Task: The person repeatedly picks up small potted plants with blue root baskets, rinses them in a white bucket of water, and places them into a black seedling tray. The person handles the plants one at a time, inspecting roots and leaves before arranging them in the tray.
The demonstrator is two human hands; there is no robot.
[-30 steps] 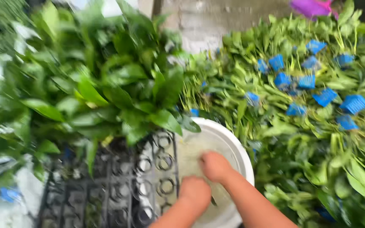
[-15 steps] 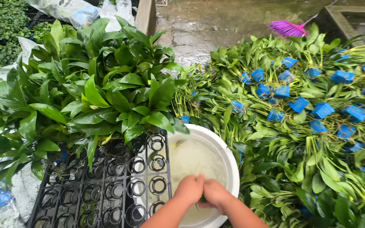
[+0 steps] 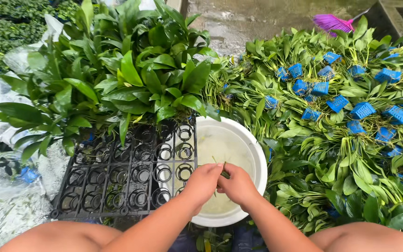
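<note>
Both hands are together over the white basin (image 3: 253,158), which sits low in the middle of the scene with cloudy pale water in it. The left hand (image 3: 204,182) and right hand (image 3: 237,185) are touching each other, fingers curled in around a small green plant stem (image 3: 223,171) that pokes up between them. So each grip is closed down on that stem, though how much of it is tucked inside I can't tell.

Just left of the basin, overlapping its rim, is a black plastic tray (image 3: 127,177) full of round sockets, the near rows bare. The far rows carry a big clump of broad-leaved green plants (image 3: 131,79) that leans over the tray.

On the right, a whole heap of loose leafy plants (image 3: 341,154) lies spread out on the ground, with lots of small blue mesh pots (image 3: 362,110) scattered through it. At the far edge there's wet concrete floor (image 3: 248,23) and a purple broom head (image 3: 332,22). Crinkled clear plastic sheeting (image 3: 5,205) is at the near left.
</note>
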